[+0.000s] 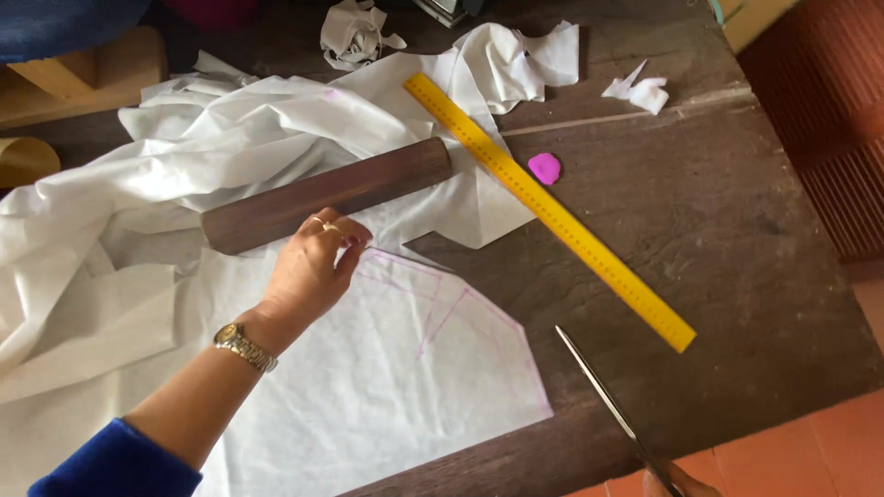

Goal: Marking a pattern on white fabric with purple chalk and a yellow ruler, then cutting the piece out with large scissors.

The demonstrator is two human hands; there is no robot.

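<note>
**Scissors near the edge, cloth held by one corner only**

Your right hand point(680, 482) shows only at the bottom edge of the view, so I cannot tell how its fingers are closed; it seems to hold the long steel scissors point(603, 400), whose blades point up and left over the dark wooden tabletop point(737, 239). The tips are just beside the curved cut edge of the thin white fabric with pink chalk lines point(405, 368), but not touching it.

Your left hand point(318, 267), with the gold wristwatch point(244, 347), has its fingertips pressed together, pinching the upper edge of this fabric near the dark brown wooden roller point(327, 193).

Some risks, in my judgement:

- A pinch at one point only may let the light fabric slide or wrinkle, and the chalk lines would then move out of place.
- The roller lies on loose folds and could roll.
- The long yellow ruler point(548, 210) lies apart from the marked lines and guides nothing.
- The round pink chalk piece point(544, 167) may be pushed off.
</note>
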